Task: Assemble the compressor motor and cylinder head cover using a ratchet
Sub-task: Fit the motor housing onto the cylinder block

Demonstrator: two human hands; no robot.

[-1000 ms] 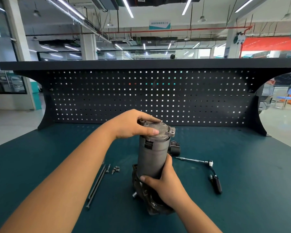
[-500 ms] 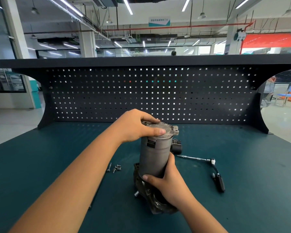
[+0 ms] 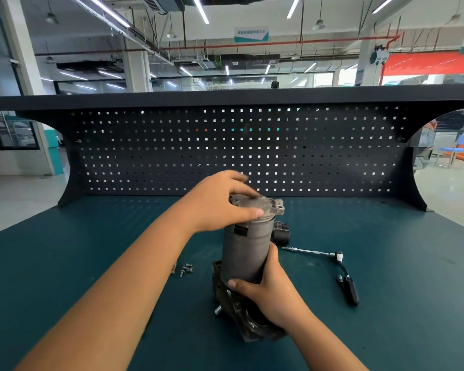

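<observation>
The compressor motor (image 3: 245,253) stands upright on the teal bench (image 3: 65,263), its lower body wrapped by the right hand's (image 3: 269,294) curled fingers, while the left hand (image 3: 217,203) grips the cylinder head cover (image 3: 265,206) on top, and the ratchet (image 3: 344,271) lies to the right.

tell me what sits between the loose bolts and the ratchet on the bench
Head view: the upright compressor motor, a metal cover on its top, stands between the bolts and the ratchet.

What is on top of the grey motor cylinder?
A metal end cover sits on the motor cylinder, and the left hand grips it. The hand hides much of it, so bolts there cannot be seen.
</observation>
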